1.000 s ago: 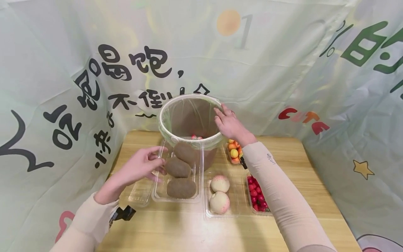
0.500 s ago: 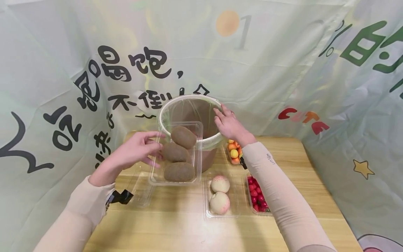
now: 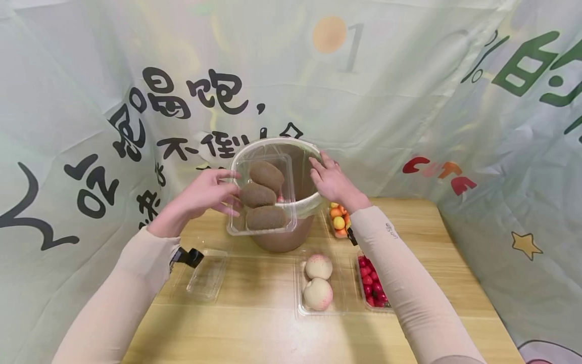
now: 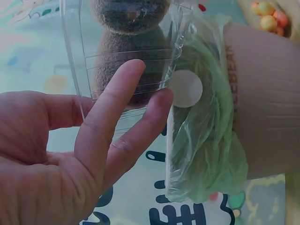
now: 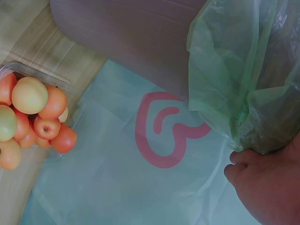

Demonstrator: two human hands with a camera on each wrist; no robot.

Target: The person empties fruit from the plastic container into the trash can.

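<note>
My left hand [image 3: 209, 192] holds a clear plastic fruit box [image 3: 234, 226] by its left side, thumb and fingers spread along the wall. Three brown fuzzy kiwis [image 3: 266, 218] lie in the box, which is tilted up in front of the trash bin [image 3: 279, 242] and overlaps its opening. In the left wrist view two fingertips [image 4: 136, 68] lie across the box's clear wall. The bin has a pale rim and a green bag [image 4: 206, 136] folded over it. My right hand [image 3: 334, 179] grips the rim at its right, fingers curled over the bag. Something red shows inside the bin.
Two pale pink peaches [image 3: 318, 294] sit in a clear box in front of the bin. Red berries [image 3: 373, 288] lie in a box under the right forearm. Small orange and yellow fruits [image 5: 51, 129] stand right of the bin. Another clear box [image 3: 206, 275] is at left. Printed cloth [image 3: 386, 101] encloses the table.
My left hand has raised the box of kiwis from near the tabletop up to the bin's opening. My right hand has stayed on the rim.
</note>
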